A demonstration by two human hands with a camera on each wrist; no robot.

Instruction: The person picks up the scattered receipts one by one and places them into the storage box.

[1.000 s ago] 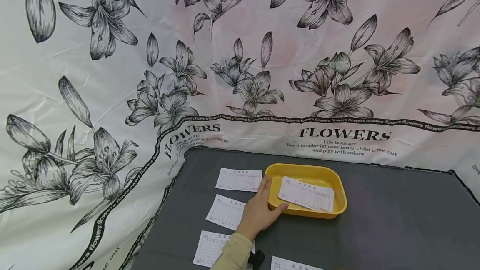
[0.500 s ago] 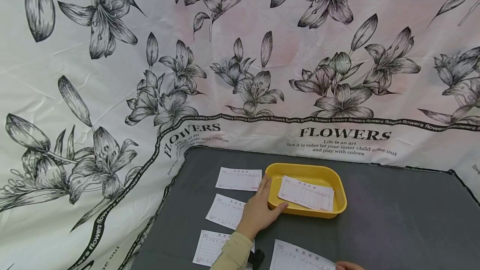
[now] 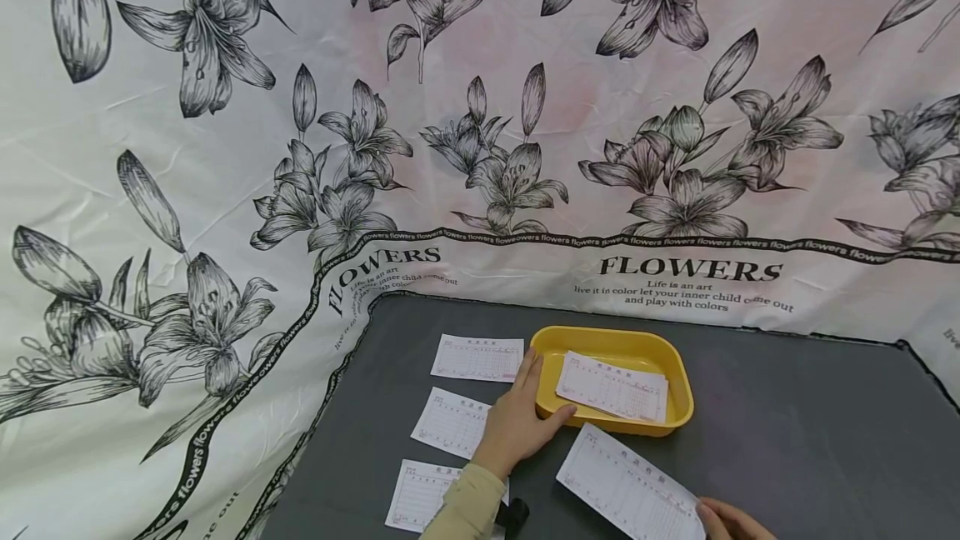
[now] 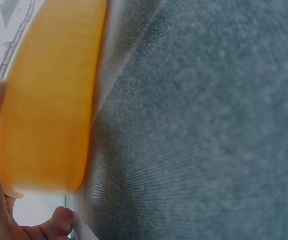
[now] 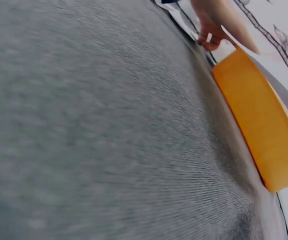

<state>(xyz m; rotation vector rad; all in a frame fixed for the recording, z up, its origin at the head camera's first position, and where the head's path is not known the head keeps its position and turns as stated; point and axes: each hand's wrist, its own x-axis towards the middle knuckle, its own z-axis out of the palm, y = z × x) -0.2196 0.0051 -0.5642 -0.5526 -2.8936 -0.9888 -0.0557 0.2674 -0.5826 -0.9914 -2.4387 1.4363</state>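
Observation:
At the front left corner of the yellow plastic tray (image 3: 678,357) rests my left hand (image 3: 517,432). Its extended fingers lie along the left rim and its thumb touches the front rim. A white receipt slip (image 3: 611,390) with a printed grid lies inside the tray. My right hand (image 3: 727,519) pinches another receipt slip (image 3: 630,482) by its lower right end, and this slip slants just in front of the tray. In the left wrist view the tray's side (image 4: 48,110) stands close to my hand. The right wrist view shows the tray (image 5: 259,120) from its side.
Left of the tray, receipt slips lie in a column: a top slip (image 3: 477,358), a middle slip (image 3: 450,423) and a bottom slip (image 3: 420,494) partly under my left sleeve. The grey tabletop (image 3: 810,440) meets a flower-printed cloth (image 3: 510,182) behind and at the left.
My right hand has come into view at the bottom, moving the pinched slip up and tilting it toward the tray. My left hand and the tray have stayed put.

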